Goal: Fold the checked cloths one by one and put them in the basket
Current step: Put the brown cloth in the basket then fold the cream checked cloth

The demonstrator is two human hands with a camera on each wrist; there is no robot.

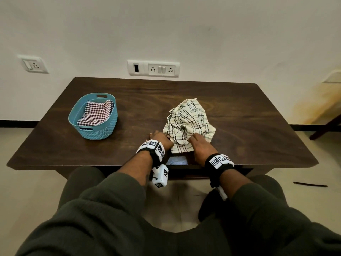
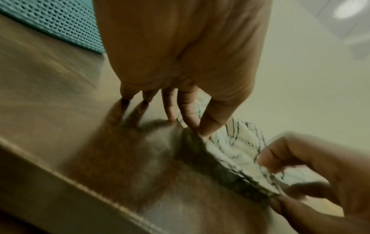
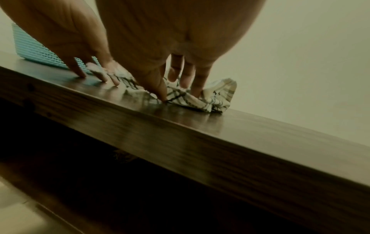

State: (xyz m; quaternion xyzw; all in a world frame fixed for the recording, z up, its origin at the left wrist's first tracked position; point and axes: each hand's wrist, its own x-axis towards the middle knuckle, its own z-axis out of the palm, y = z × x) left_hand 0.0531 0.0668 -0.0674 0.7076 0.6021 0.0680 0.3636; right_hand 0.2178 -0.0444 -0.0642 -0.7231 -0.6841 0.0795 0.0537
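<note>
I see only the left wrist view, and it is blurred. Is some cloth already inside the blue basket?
Observer: Yes, one folded red-and-dark checked cloth lies inside the blue basket.
Operator: Is the other one spread flat?
Observer: No, the cream checked cloth sits crumpled in a heap on the table; left hand and right hand are at its near edge.
Operator: How does the right one hold it?
Observer: The right wrist view shows the thumb tip down at the cloth's edge, the fingers dug into a fold.
</note>
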